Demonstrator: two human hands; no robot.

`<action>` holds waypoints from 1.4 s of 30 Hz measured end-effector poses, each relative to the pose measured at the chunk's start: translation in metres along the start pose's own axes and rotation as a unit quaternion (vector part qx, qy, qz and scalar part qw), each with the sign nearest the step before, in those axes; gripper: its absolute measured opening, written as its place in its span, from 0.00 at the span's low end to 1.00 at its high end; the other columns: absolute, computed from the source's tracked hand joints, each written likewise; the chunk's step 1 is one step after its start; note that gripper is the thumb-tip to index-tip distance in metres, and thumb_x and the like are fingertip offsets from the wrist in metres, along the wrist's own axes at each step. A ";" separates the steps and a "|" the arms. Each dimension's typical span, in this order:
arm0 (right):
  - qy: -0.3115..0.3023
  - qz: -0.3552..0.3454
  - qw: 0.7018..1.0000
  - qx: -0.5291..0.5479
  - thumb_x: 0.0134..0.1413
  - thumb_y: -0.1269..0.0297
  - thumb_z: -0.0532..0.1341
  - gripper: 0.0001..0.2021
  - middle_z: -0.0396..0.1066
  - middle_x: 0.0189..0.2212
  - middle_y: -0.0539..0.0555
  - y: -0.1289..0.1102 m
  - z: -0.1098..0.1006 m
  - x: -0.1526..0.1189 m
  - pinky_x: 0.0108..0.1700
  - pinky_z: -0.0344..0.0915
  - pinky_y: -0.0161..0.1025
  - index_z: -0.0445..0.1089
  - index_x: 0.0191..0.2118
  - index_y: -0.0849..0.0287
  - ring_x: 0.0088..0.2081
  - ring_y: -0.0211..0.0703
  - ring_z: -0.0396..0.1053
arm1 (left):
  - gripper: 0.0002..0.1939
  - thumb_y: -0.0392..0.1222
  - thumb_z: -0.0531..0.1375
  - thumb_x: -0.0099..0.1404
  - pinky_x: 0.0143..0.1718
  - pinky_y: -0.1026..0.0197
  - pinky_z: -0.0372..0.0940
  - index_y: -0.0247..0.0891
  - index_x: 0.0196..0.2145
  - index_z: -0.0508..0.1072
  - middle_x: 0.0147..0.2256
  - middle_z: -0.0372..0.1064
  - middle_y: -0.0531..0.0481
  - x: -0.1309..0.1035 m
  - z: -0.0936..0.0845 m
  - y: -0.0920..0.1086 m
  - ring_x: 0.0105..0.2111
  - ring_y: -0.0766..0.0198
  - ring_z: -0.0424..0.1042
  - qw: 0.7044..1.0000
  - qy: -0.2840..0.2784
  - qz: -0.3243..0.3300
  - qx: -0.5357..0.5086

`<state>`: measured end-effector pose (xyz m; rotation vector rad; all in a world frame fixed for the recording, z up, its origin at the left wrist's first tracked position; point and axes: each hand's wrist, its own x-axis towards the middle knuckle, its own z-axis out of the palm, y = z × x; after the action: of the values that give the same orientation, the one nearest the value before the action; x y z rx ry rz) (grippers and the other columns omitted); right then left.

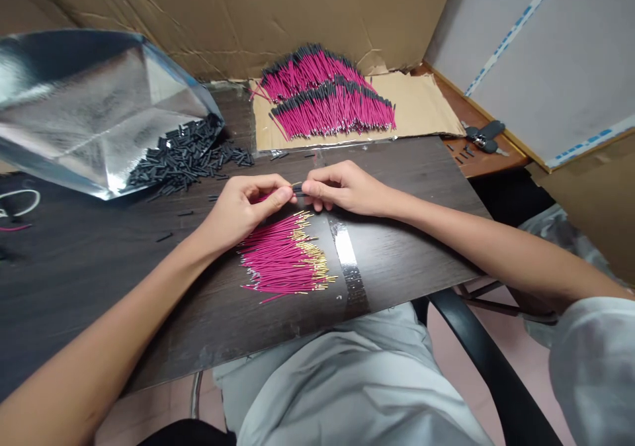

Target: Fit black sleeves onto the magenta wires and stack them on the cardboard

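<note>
Pink wires (262,198) are sitting pinched in my left hand (248,202) while my right hand (340,188) is seemingly pinching and fitting a black sleeve (299,192), next needing a straight push.

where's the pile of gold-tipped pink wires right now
In the head view, the pile of gold-tipped pink wires lies on the dark table, just below the left hand and left of the shiny tape strip.

Moderate light is falling; glare is whitening tape (344,244) on the desk (407,261); foil bag (89,112) is reflecting in patches; wide-angle distortion is stretching the edges.
</note>
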<state>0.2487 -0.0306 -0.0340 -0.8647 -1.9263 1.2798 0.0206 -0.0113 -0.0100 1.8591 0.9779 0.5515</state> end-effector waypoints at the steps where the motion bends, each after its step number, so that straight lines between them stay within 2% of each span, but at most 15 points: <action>1: -0.005 0.000 1.000 0.023 0.68 0.42 0.55 0.27 0.71 0.28 0.51 0.000 0.000 0.000 0.33 0.59 0.28 0.70 0.36 0.66 0.28 0.28 0.64 | 0.19 0.56 0.63 0.64 0.24 0.68 0.51 0.34 0.31 0.75 0.21 0.62 0.55 0.000 0.001 -0.001 0.22 0.72 0.55 1.000 0.003 -0.002 -0.015; 4: -0.013 0.002 0.997 0.075 0.69 0.41 0.52 0.27 0.72 0.30 0.51 -0.002 -0.001 0.001 0.34 0.61 0.29 0.69 0.38 0.65 0.28 0.27 0.65 | 0.18 0.55 0.62 0.66 0.24 0.67 0.50 0.34 0.31 0.75 0.20 0.59 0.56 0.001 0.001 -0.002 0.22 0.73 0.53 0.999 0.001 -0.003 -0.044; 9: -0.003 0.055 0.995 0.088 0.69 0.44 0.54 0.24 0.72 0.31 0.51 -0.008 0.000 -0.001 0.36 0.63 0.30 0.69 0.38 0.63 0.29 0.29 0.65 | 0.19 0.54 0.60 0.68 0.32 0.67 0.59 0.34 0.32 0.76 0.28 0.72 0.51 0.000 -0.001 -0.001 0.30 0.68 0.65 0.999 -0.027 -0.010 -0.032; 11: 0.007 0.074 0.992 0.107 0.70 0.46 0.54 0.22 0.72 0.32 0.51 -0.008 0.001 -0.002 0.37 0.63 0.31 0.69 0.39 0.63 0.29 0.30 0.66 | 0.19 0.55 0.59 0.69 0.36 0.66 0.60 0.35 0.31 0.76 0.31 0.74 0.50 -0.001 -0.002 -0.002 0.32 0.66 0.68 0.999 -0.034 -0.015 -0.030; 13: 0.042 0.096 0.986 0.132 0.70 0.45 0.53 0.22 0.71 0.30 0.50 -0.009 0.002 -0.003 0.34 0.61 0.32 0.68 0.40 0.62 0.27 0.31 0.64 | 0.20 0.55 0.58 0.70 0.37 0.65 0.61 0.35 0.31 0.76 0.31 0.75 0.50 -0.003 -0.003 -0.004 0.33 0.65 0.69 0.999 -0.033 -0.029 -0.031; 16: 0.097 0.143 0.982 0.071 0.71 0.46 0.52 0.22 0.66 0.24 0.48 -0.010 0.006 -0.004 0.32 0.57 0.32 0.69 0.36 0.61 0.25 0.32 0.59 | 0.21 0.56 0.56 0.71 0.36 0.63 0.60 0.37 0.30 0.74 0.29 0.74 0.51 -0.005 -0.004 -0.008 0.32 0.64 0.70 0.998 -0.037 -0.047 -0.031; 18: 0.141 0.167 0.975 0.024 0.71 0.47 0.52 0.24 0.60 0.22 0.48 -0.010 0.010 -0.005 0.32 0.55 0.34 0.65 0.29 0.60 0.25 0.33 0.57 | 0.22 0.57 0.54 0.72 0.32 0.63 0.59 0.39 0.28 0.72 0.26 0.71 0.52 -0.007 -0.004 -0.011 0.29 0.64 0.69 0.997 -0.036 -0.056 -0.048; 21: 0.174 0.200 0.964 -0.024 0.69 0.49 0.55 0.23 0.55 0.22 0.47 -0.007 0.016 -0.005 0.31 0.51 0.35 0.58 0.26 0.59 0.26 0.34 0.55 | 0.20 0.55 0.54 0.72 0.33 0.61 0.61 0.41 0.29 0.72 0.26 0.72 0.51 -0.011 -0.004 -0.016 0.29 0.64 0.71 0.996 -0.028 -0.042 -0.069; 25: 0.155 0.230 0.960 -0.037 0.67 0.51 0.56 0.18 0.55 0.24 0.48 -0.008 0.022 -0.002 0.32 0.51 0.35 0.59 0.29 0.57 0.27 0.36 0.55 | 0.17 0.47 0.51 0.74 0.33 0.60 0.63 0.43 0.29 0.70 0.25 0.71 0.49 -0.012 0.002 -0.029 0.29 0.63 0.72 0.996 -0.017 0.008 -0.084; 28: 0.150 0.240 0.958 -0.042 0.66 0.51 0.57 0.17 0.55 0.24 0.48 -0.010 0.024 0.000 0.32 0.51 0.36 0.58 0.29 0.57 0.26 0.36 0.55 | 0.16 0.44 0.50 0.73 0.27 0.60 0.60 0.43 0.27 0.67 0.22 0.70 0.49 -0.012 0.012 -0.040 0.25 0.63 0.70 0.992 0.035 0.076 -0.100; 30: 0.149 0.243 0.958 -0.043 0.64 0.50 0.57 0.18 0.55 0.23 0.48 -0.011 0.025 0.001 0.31 0.52 0.37 0.58 0.29 0.56 0.26 0.37 0.54 | 0.15 0.42 0.50 0.72 0.25 0.60 0.59 0.43 0.27 0.66 0.22 0.69 0.50 -0.011 0.015 -0.043 0.23 0.63 0.69 0.989 0.052 0.097 -0.100; 36: 0.136 0.223 0.965 -0.008 0.59 0.44 0.61 0.20 0.58 0.22 0.49 -0.013 0.023 0.004 0.30 0.52 0.36 0.63 0.30 0.56 0.25 0.36 0.56 | 0.14 0.42 0.51 0.73 0.30 0.61 0.62 0.43 0.29 0.69 0.26 0.72 0.49 -0.012 -0.002 -0.028 0.28 0.63 0.72 0.996 -0.003 0.031 -0.079; 42: 0.101 0.182 0.978 0.028 0.59 0.44 0.64 0.20 0.64 0.23 0.47 -0.008 0.016 0.006 0.30 0.52 0.32 0.71 0.33 0.59 0.26 0.33 0.58 | 0.22 0.55 0.52 0.73 0.32 0.63 0.60 0.39 0.28 0.72 0.26 0.71 0.51 -0.008 -0.007 -0.011 0.29 0.64 0.69 0.998 -0.034 -0.045 -0.032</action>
<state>0.2313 -0.0360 -0.0304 -1.3084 -1.6130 1.3842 0.0065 -0.0114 -0.0167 1.7571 0.9822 0.4585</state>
